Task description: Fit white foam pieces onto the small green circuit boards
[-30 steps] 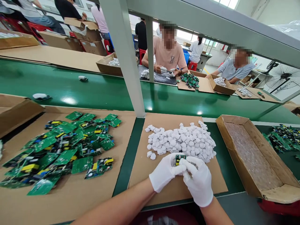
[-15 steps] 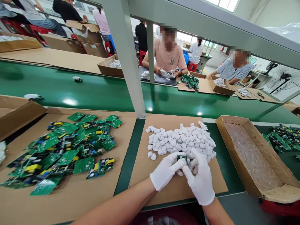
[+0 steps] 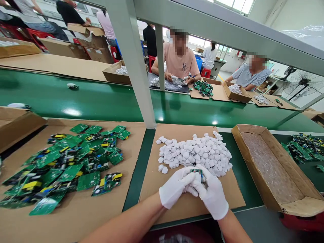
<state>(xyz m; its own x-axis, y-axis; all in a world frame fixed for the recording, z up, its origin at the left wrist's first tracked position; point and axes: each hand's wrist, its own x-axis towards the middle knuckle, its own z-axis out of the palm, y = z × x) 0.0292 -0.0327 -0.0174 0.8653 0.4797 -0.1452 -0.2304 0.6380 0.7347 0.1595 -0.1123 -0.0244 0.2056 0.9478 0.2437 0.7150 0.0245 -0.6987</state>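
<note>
A small green circuit board (image 3: 196, 171) is held up between my two white-gloved hands, mostly covered by the fingers. My left hand (image 3: 176, 185) grips it from the left, with the fingers closed. From the other side my right hand (image 3: 211, 193) closes round the same board, its thumb next to the left thumb. Whether a white piece is also between the fingers is hidden. Just beyond the hands lies a heap of small white pieces (image 3: 194, 150) on a cardboard sheet (image 3: 152, 199).
Green circuit boards (image 3: 68, 162) are piled on cardboard at left. A cardboard tray (image 3: 270, 168) with a clear lining stands at right, more boards (image 3: 305, 145) beyond it. Behind a metal post (image 3: 141, 74) runs a green conveyor belt (image 3: 113, 104); co-workers sit across it.
My right hand has drawn in against the left and its fingers have closed further round the board. White-topped items on the belt have shifted left. The view has turned slightly.
</note>
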